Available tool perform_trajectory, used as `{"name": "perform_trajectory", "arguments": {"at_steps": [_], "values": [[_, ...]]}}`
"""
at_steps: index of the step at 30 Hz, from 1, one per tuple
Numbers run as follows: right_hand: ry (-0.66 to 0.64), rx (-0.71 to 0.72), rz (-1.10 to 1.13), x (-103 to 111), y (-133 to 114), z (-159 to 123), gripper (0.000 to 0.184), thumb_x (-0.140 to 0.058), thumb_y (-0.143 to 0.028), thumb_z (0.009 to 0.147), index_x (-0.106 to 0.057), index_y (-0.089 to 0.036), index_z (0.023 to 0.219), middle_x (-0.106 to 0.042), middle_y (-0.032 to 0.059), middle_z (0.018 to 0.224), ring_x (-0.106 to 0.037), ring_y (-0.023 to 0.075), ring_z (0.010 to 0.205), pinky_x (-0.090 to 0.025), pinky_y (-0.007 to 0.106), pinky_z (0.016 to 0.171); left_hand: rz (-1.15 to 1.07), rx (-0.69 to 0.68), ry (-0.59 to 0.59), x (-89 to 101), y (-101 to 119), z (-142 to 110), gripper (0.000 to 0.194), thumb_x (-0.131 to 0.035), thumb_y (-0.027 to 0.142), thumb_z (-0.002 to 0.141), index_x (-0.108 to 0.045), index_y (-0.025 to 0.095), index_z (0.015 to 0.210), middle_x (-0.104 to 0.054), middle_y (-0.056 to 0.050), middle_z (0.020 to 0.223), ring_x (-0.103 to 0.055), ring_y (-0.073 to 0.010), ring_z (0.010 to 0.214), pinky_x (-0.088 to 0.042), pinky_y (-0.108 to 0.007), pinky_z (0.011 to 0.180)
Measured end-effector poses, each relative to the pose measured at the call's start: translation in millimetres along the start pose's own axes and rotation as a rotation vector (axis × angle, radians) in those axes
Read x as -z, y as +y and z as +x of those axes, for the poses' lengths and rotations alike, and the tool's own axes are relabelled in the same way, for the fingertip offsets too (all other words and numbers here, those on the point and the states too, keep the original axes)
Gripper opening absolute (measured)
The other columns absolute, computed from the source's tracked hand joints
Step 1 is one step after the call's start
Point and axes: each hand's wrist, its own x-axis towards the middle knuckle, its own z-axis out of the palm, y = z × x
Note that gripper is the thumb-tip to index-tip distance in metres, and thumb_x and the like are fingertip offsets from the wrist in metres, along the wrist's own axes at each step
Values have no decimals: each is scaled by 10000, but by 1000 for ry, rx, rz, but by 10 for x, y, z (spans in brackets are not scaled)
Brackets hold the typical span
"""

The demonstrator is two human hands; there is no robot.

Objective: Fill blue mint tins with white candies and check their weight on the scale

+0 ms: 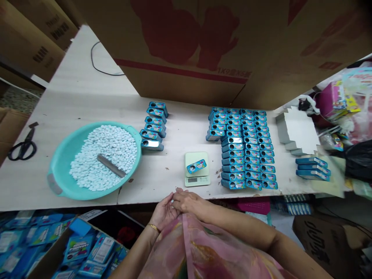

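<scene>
Surroundings of the large carton (pixel 186 83)

The large carton, marked with a red stripe and red figures, stands on the tabletop (pixel 110 99). Left of it: a thin black cable (pixel 101 71), curving to its edge. Farther left: brown cartons (pixel 29 44) with dark lettering. Lower left: black scissors (pixel 26 145). Right: a magenta box (pixel 328 100); lower right, a black plastic bag (pixel 359 155).

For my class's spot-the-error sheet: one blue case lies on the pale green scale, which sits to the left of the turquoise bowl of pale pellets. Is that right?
Not quite: in the head view, the pale green scale sits to the right of the turquoise bowl of pale pellets. One blue case does lie on it.
</scene>
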Motion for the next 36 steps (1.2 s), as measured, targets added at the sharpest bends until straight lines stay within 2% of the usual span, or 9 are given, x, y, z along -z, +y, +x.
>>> {"name": "perform_trajectory", "arguments": {"at_steps": [6,11,15,18,22,26,29,33,36], "values": [[119,-83,78,115,45,-39,144,-414,-183,810,-543,-169,873,-535,37,842,-476,122,803,-394,225,690,-60,-64,13,-38,4,15,163,-398,157,792,-551,102,808,-617,-42,667,-607,-137,667,-478,-289,706],[169,-84,72,321,183,-59,251,-434,-210,803,-504,-207,1043,-520,53,1033,-450,129,954,-367,249,809,-57,-93,16,-146,34,71,154,-426,171,784,-554,96,742,-577,-32,611,-572,-104,569,-486,-227,575],[170,-385,-230,523,560,-120,432,-536,-238,736,-434,-207,1154,-429,98,1204,-349,239,1089,-317,386,859,19,-113,56,-176,118,37,151,-453,167,771,-571,74,761,-573,-62,643,-529,-73,522,-383,-130,385],[74,-460,-302,621,788,-46,356,-486,-209,765,-460,-200,1119,-521,79,1076,-426,210,976,-355,334,812,-5,-185,97,-70,226,-48,140,-459,149,765,-575,72,749,-568,-66,647,-511,-61,514,-362,-119,374],[74,-370,-309,584,743,488,359,-470,-286,778,-445,-175,1118,-536,72,1006,-446,194,916,-370,291,799,-69,-313,209,135,388,-168,132,-455,130,762,-574,77,739,-568,-61,640,-510,-65,509,-368,-130,377],[105,-387,-268,332,608,1271,375,-466,-296,781,-426,-179,1135,-533,72,1004,-449,190,929,-385,285,778,-108,-375,256,241,517,-252,129,-450,114,761,-574,83,745,-575,-63,651,-521,-71,518,-389,-144,392],[161,-393,-200,200,708,1490,379,-453,-269,791,-410,-201,1161,-511,62,1076,-449,175,952,-392,281,769,-105,-405,266,288,590,-292,129,-448,101,759,-575,88,746,-581,-64,659,-529,-74,523,-406,-153,404],[345,-483,-277,429,1153,964,320,-436,-238,798,-481,-162,1105,-509,76,1085,-427,179,972,-356,299,821,-93,-421,305,367,655,-288,132,-446,81,755,-578,92,748,-587,-66,664,-535,-77,518,-416,-159,405],[450,-764,-492,763,1543,359,269,-438,-236,789,-543,-164,1026,-501,101,1047,-405,223,942,-345,351,767,-71,-401,344,347,659,-230,126,-452,76,750,-577,93,739,-588,-66,656,-537,-78,506,-425,-165,407]]}}
